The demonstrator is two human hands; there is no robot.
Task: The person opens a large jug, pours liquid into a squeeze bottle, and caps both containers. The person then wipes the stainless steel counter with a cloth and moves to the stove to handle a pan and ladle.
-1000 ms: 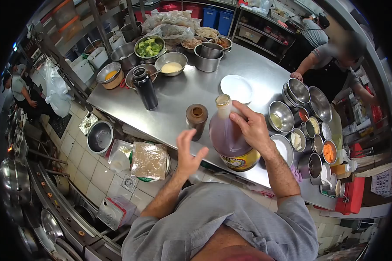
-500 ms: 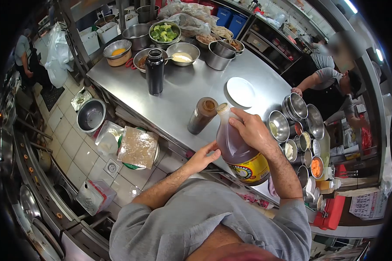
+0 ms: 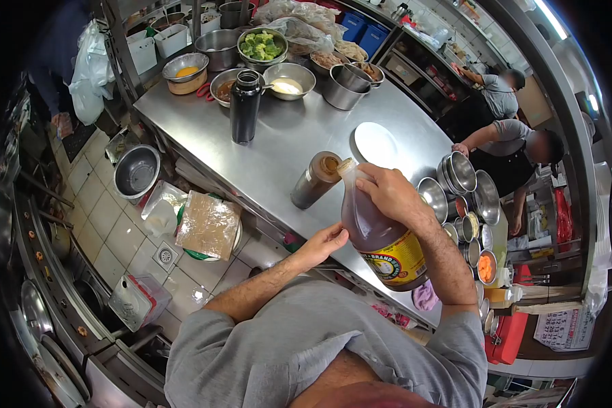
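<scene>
My right hand (image 3: 389, 192) grips the neck and shoulder of a large clear jug (image 3: 370, 222) of dark liquid with a yellow label. The jug leans, its mouth close by the rim of a smaller open bottle (image 3: 312, 183) with brown liquid in it. That bottle stands on the steel table (image 3: 279, 160). Low at the jug's side, my left hand (image 3: 323, 246) is open, fingers stretched out and tips right at the plastic. A white plate (image 3: 375, 143) lies beyond the jug, and a tall black bottle (image 3: 245, 109) stands farther left.
Metal bowls (image 3: 461, 171) and small containers line the table's right end, where a person (image 3: 506, 146) leans in. Along the far edge are a broccoli bowl (image 3: 262, 47), a bowl of pale liquid (image 3: 289, 80) and a steel pot (image 3: 343, 92). A cardboard-topped bin (image 3: 209, 224) stands on the floor.
The jug's mouth has shifted slightly toward the smaller bottle. My left hand's thumb has drawn in toward its fingers. A second person now shows at the back right.
</scene>
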